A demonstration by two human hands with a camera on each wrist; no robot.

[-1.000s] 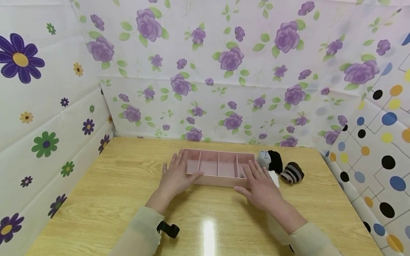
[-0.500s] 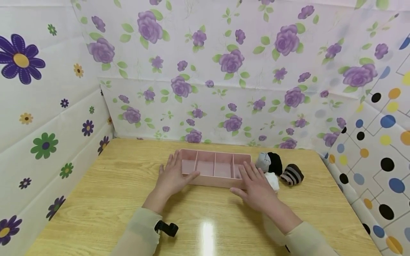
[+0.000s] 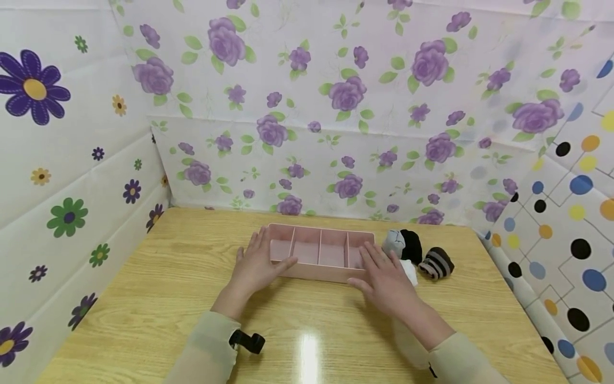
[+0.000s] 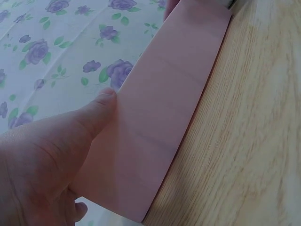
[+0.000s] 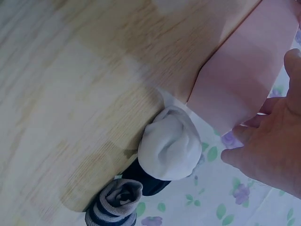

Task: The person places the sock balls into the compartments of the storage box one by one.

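On the desk (image 3: 163,266) sits a long, pink box (image 3: 321,272) with four compartments (image 3: 305,252); left hand (image 3: 256,268) and right hand (image 3: 389,280) lie against its ends, fingers (image 3: 260,244) straight, uncurled.

Pink box (image 3: 321,272) partly hidden, sleeves (image 3: 206,346) cropped

Your head view is bright, with glare streaking the surface (image 3: 158,277); your wrist views look dimmer, hazier.
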